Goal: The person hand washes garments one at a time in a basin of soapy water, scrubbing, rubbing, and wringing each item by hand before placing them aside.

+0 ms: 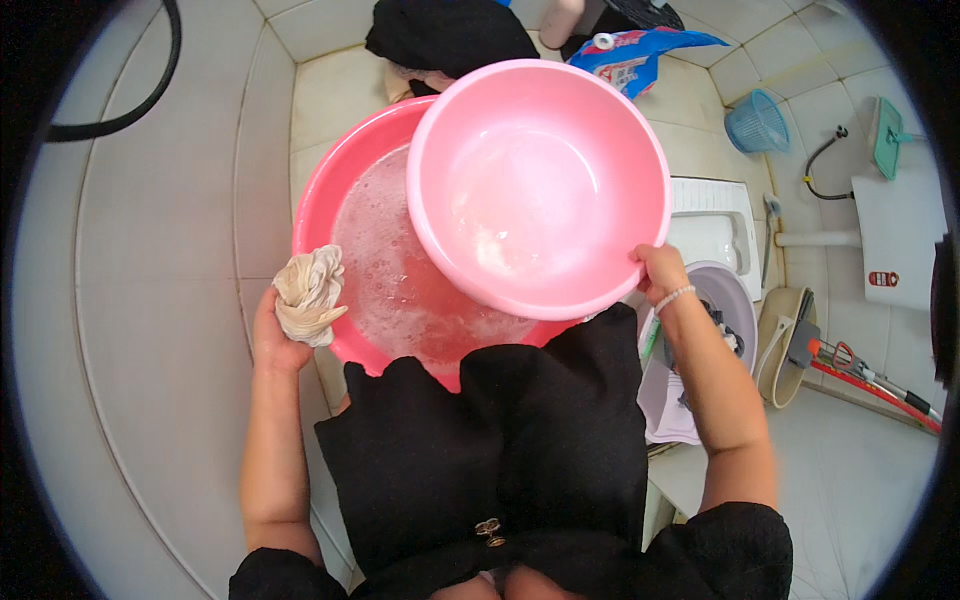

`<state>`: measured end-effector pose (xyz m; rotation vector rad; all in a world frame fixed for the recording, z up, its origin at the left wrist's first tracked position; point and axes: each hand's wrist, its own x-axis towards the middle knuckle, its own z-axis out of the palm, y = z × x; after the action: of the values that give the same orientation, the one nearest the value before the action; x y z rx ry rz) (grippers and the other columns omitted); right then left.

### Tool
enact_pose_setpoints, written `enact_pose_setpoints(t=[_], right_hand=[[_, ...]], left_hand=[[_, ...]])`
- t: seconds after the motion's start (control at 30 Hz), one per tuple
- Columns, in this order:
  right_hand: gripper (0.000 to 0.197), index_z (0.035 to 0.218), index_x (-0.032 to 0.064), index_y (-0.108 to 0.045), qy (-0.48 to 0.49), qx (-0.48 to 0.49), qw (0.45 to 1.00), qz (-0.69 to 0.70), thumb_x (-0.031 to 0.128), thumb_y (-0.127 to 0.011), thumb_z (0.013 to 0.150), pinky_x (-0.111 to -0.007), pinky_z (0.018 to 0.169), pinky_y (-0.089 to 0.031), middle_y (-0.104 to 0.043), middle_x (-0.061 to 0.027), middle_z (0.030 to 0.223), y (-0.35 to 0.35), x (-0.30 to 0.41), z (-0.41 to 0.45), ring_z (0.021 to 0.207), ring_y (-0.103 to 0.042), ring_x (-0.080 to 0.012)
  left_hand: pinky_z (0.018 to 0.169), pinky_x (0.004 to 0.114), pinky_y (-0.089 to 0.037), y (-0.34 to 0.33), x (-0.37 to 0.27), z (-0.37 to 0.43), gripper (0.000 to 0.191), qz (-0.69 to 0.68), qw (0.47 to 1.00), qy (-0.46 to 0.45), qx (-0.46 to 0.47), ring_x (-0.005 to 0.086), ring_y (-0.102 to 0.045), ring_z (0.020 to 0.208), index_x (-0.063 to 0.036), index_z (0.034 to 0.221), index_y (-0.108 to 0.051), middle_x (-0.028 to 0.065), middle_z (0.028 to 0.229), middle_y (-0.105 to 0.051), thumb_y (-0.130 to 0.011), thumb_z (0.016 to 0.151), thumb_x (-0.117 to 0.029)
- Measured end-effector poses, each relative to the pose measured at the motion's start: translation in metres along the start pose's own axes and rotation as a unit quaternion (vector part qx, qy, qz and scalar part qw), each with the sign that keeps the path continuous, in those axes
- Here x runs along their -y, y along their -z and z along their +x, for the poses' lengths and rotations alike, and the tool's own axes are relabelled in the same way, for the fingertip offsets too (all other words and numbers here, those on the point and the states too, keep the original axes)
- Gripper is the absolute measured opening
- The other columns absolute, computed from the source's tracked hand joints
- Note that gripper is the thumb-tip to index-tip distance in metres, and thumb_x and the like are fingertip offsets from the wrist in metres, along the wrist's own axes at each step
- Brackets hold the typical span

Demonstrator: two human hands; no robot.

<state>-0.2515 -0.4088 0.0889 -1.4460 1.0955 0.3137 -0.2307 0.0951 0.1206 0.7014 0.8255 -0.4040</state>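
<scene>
Crumpled in my left hand (279,334) is a wet-looking cream cloth (309,294), held at the left rim of a large deep-pink basin (319,199). Sudsy water (382,247) fills the lower part of that basin. My right hand (660,271) grips the rim of a lighter pink basin (540,187) at its lower right. This lighter basin is over the right part of the large one and hides much of it. A little clear liquid glistens on its bottom. Whether the two basins touch cannot be made out.
Black clothing (450,34) lies beyond the basins, beside a blue plastic packet (637,60). At right are a squat toilet (716,232), a lilac tub (724,289) with dark items inside, a blue basket (757,122) and a beige mop bucket (776,352). A tiled wall (165,300) rises at left.
</scene>
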Motion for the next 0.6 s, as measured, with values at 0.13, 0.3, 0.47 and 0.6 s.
enact_pose_setpoints(t=[0.13,0.3,0.47,0.6], right_hand=[[0.031,0.103,-0.0073,-0.053,-0.068,0.089,0.963,0.244,-0.001,-0.054,0.073,-0.036,0.065,-0.056,-0.063,-0.0145,0.091,0.013,-0.020,-0.018,0.076,-0.064,-0.0268],[0.022,0.093,-0.0021,-0.051,-0.107,0.103,0.913,0.380,-0.001,-0.054,0.072,-0.025,0.046,-0.054,-0.059,-0.0075,0.079,0.074,-0.026,-0.007,0.061,-0.062,-0.0177],[0.024,0.092,-0.0020,-0.056,0.030,-0.248,0.955,0.159,0.000,-0.058,0.069,-0.034,0.042,-0.047,-0.058,-0.0102,0.077,0.208,-0.010,0.046,0.059,-0.059,-0.0213],[0.035,0.091,-0.0078,-0.062,0.097,-0.466,0.790,-0.385,0.022,-0.056,0.074,-0.043,0.075,-0.052,-0.065,-0.0275,0.092,0.319,0.064,0.077,0.085,-0.065,-0.0388]], left_hand=[[0.089,0.049,-0.049,-0.011,-0.002,-0.004,0.039,0.028,1.000,0.007,0.007,0.0287,-0.057,0.109,-0.0084,0.123,-0.054,0.0106,0.121,-0.058,-0.038,0.094,-0.030],[0.086,0.048,-0.050,-0.025,-0.001,-0.018,0.039,0.062,0.998,0.000,-0.006,0.0268,-0.057,0.108,-0.0111,0.124,-0.053,0.0078,0.121,-0.058,-0.037,0.095,-0.032],[0.085,0.046,-0.051,-0.032,-0.001,-0.016,0.039,0.094,0.995,0.003,-0.024,0.0256,-0.057,0.108,-0.0119,0.124,-0.053,0.0064,0.121,-0.059,-0.037,0.095,-0.033],[0.086,0.047,-0.051,-0.033,-0.006,-0.009,0.040,0.122,0.992,0.016,-0.027,0.0259,-0.057,0.109,-0.0120,0.125,-0.052,0.0067,0.121,-0.059,-0.037,0.095,-0.033]])
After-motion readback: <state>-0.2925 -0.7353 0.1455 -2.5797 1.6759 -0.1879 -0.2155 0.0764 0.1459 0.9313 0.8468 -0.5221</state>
